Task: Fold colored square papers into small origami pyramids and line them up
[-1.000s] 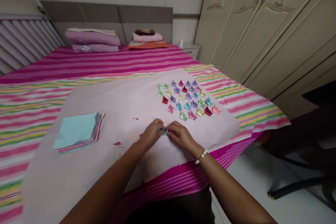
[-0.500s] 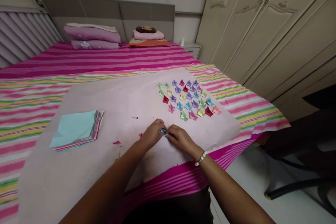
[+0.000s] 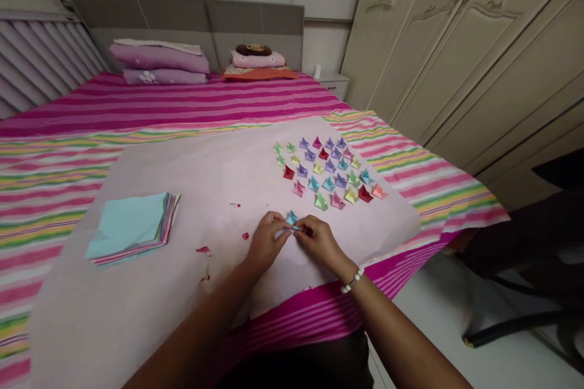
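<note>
A wide bed (image 3: 182,103) with a pink striped sheet fills most of the view, and a cream wardrobe (image 3: 456,42) stands along its right side. One large pale cover sheet (image 3: 137,304) lies spread over the near end of the bed. Two piles of folded bedding (image 3: 159,64) sit against the headboard, a purple one on the left and a pink and orange one in the middle.

One stack of square papers (image 3: 132,225) rests on the left of the cover sheet. Its top sheet is light blue, with pink and green edges showing beneath.

To the right lies a cluster of small folded figures (image 3: 328,171) in slanting rows. There are close to thirty, in purple, blue, green, yellow, pink and red, too crowded for an exact count.

Near the front edge the left hand (image 3: 267,240) and the right hand (image 3: 317,240) meet. Both pinch one blue folded piece (image 3: 292,219) between their fingertips, just above the cover sheet and just short of the cluster. It is tiny and pointed, and its tip pokes up between the fingers. A white bead bracelet (image 3: 352,281) circles the right wrist.

Four small red scraps (image 3: 203,249) lie scattered left of the hands.
</note>
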The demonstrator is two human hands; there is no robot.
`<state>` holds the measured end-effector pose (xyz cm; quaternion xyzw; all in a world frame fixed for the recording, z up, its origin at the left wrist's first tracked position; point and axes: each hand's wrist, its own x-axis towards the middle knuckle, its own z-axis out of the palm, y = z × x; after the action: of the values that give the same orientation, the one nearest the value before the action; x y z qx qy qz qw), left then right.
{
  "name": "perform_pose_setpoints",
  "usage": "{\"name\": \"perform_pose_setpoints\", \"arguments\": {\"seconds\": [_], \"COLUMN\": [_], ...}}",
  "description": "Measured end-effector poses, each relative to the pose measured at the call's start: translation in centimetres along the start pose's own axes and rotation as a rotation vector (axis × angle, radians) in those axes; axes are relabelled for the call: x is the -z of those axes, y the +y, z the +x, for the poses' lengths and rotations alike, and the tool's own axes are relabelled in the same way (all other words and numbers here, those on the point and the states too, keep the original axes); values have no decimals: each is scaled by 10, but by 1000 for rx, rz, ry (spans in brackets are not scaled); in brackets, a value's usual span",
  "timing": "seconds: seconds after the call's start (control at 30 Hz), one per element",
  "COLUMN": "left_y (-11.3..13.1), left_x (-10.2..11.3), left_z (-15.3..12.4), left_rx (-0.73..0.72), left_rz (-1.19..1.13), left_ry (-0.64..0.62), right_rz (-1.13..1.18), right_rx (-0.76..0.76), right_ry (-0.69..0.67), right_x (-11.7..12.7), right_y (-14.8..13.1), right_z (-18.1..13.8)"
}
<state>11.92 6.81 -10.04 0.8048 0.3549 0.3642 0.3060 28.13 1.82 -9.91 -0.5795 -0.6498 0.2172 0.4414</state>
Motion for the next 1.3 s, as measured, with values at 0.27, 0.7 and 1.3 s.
{"name": "perform_pose_setpoints", "arguments": {"seconds": [0.27,0.7,1.3], "left_y": [-5,2,1], "left_x": [-6,4,4], "left_z": [3,13,10], "left_rx": [-24,-132,-80], "left_rz": [35,160,142], "left_ry": [-10,-170,-227], "right_rz": [28,-7,-29], "right_rx": [-18,-12,28], "right_ry": [12,-7,-3], "right_x": [-3,-3,-4], "right_y": [0,-3,-4], "right_z": [-1,1,-2]}}
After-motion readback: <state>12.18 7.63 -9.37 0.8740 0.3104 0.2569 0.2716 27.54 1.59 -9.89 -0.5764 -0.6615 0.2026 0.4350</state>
